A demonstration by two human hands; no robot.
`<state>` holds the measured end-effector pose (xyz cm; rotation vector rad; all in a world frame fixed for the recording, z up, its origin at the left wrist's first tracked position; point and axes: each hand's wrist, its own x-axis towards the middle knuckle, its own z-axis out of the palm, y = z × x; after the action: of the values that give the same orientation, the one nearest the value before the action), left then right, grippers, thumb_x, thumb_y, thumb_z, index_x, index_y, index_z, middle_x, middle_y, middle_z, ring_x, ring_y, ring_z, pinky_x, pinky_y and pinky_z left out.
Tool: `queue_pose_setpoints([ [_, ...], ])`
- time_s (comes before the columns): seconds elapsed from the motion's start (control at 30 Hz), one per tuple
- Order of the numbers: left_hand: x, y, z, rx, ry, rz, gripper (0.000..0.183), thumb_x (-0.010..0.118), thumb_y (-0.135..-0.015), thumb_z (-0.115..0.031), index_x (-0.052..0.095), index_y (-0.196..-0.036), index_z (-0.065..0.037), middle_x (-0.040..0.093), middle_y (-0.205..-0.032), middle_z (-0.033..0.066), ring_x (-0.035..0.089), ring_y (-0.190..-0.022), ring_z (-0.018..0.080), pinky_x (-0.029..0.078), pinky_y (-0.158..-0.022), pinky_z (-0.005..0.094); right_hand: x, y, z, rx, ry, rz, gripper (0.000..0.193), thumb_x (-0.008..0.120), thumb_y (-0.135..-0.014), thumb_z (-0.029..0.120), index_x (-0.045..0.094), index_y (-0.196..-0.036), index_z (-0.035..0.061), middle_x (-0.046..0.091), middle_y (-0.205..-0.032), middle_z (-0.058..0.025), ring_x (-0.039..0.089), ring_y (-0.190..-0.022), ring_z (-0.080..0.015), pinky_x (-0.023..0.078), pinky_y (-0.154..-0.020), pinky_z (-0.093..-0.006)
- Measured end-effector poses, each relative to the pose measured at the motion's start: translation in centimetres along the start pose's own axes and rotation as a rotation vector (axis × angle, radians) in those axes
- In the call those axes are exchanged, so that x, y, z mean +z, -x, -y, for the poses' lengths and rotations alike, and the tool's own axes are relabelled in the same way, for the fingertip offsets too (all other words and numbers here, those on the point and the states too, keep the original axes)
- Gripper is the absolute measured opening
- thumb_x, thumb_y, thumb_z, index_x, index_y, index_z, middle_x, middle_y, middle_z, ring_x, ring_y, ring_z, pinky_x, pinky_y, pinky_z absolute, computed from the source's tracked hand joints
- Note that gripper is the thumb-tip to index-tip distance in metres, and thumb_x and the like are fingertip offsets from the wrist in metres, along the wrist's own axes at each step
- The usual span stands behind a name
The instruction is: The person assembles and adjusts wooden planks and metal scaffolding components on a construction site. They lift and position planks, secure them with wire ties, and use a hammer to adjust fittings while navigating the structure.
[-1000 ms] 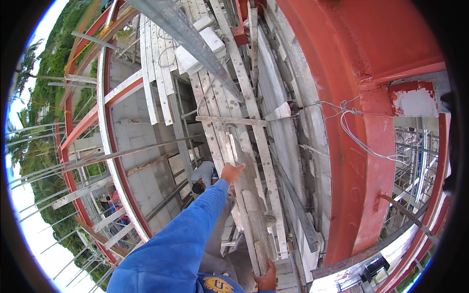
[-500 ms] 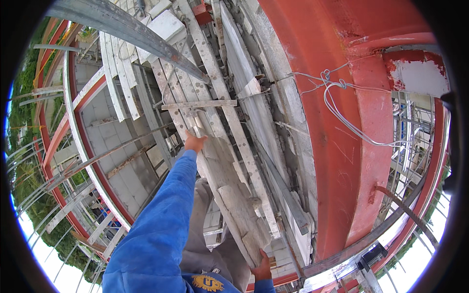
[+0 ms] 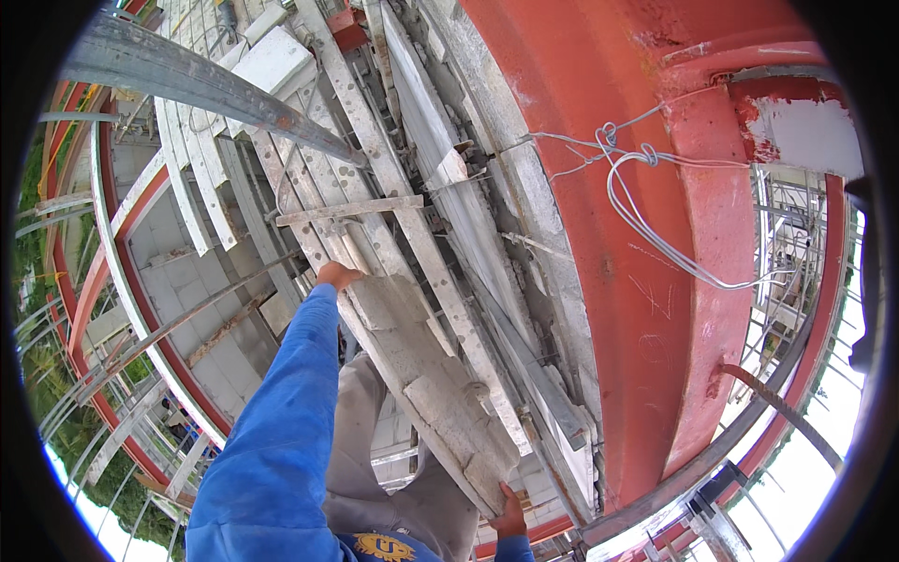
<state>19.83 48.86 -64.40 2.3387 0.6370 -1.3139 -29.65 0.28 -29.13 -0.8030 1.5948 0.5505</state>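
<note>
A long, rough grey concrete slab lies at a slant in front of me, its upper face broken and uneven. My left hand is closed on the slab's far left corner, thumb on top and fingers partly hidden at the edge. At the near end, my right hand grips the corner, with some of its fingers out of sight under the slab. Beneath and beyond it run perforated metal planks, dusted with cement. A short wooden batten crosses them just past the slab's far end.
Along the right stands a large red steel beam with looped wire tied on it. A grey metal pole slants in from the upper left. White blocks sit at the far end, and a lower block floor shows at left.
The whole view has shifted, so the planks and beam sit further left. Both hands keep their hold at the same ends of the slab, which has hardly moved relative to the planks.
</note>
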Motion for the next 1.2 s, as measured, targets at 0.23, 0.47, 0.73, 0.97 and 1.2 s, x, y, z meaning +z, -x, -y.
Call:
queue_pose_setpoints([
  [0.23, 0.5, 2.7, -0.8, 0.048, 0.088, -0.101, 0.062, 0.085, -0.081, -0.051, 0.079, -0.102, 0.006, 0.079, -0.104, 0.0227, 0.079, -0.088, 0.0359, 0.067, -0.070, 0.0446, 1.2, 0.1, 2.1, 0.161, -0.142, -0.174, 0.046, 0.074, -0.099, 0.035, 0.067, -0.136, 0.0085, 0.075, -0.128, -0.0114, 0.074, -0.110, -0.0341, 0.061, -0.087, -0.0526],
  [0.47, -1.6, 6.0, -5.1, 0.109, 0.030, -0.181, 0.058, 0.070, -0.084, -0.047, 0.079, -0.105, 0.006, 0.077, -0.108, 0.0285, 0.075, -0.104, 0.0430, 0.059, -0.097, 0.0482, -1.3, -1.9, 1.5, 0.206, -0.152, -0.138, 0.042, 0.070, -0.102, 0.037, 0.069, -0.135, 0.0123, 0.075, -0.127, -0.0106, 0.073, -0.112, -0.0357, 0.057, -0.087, -0.0569],
  [0.73, -6.6, 14.9, -18.7, 0.336, -0.019, -0.415, 0.049, 0.066, -0.086, -0.037, 0.076, -0.105, 0.007, 0.076, -0.108, 0.0311, 0.074, -0.105, 0.0460, 0.059, -0.095, 0.0517, -4.9, -3.7, -2.0, 0.220, -0.229, -0.023, 0.040, 0.063, -0.106, 0.044, 0.068, -0.139, 0.0228, 0.072, -0.137, -0.0044, 0.065, -0.123, -0.0337, 0.049, -0.097, -0.0606],
  [0.97, -11.6, 22.9, -31.3, 0.500, 0.061, -0.493, 0.045, 0.067, -0.085, -0.035, 0.077, -0.103, 0.005, 0.076, -0.105, 0.0309, 0.074, -0.101, 0.0474, 0.060, -0.092, 0.0529, -5.9, -6.4, -2.9, 0.146, -0.461, 0.117, 0.038, 0.062, -0.106, 0.045, 0.069, -0.137, 0.0252, 0.070, -0.138, -0.0034, 0.063, -0.126, -0.0314, 0.047, -0.101, -0.0591],
  [1.2, -13.2, 19.5, -39.3, 0.588, -0.013, -0.465, 0.055, 0.065, -0.093, -0.046, 0.076, -0.115, 0.003, 0.075, -0.115, 0.0301, 0.073, -0.108, 0.0465, 0.058, -0.095, 0.0537, -2.6, -6.6, 1.2, -0.072, -0.373, 0.147, 0.033, 0.059, -0.107, 0.043, 0.073, -0.128, 0.0222, 0.077, -0.122, -0.0032, 0.069, -0.116, -0.0298, 0.054, -0.090, -0.0540],
])
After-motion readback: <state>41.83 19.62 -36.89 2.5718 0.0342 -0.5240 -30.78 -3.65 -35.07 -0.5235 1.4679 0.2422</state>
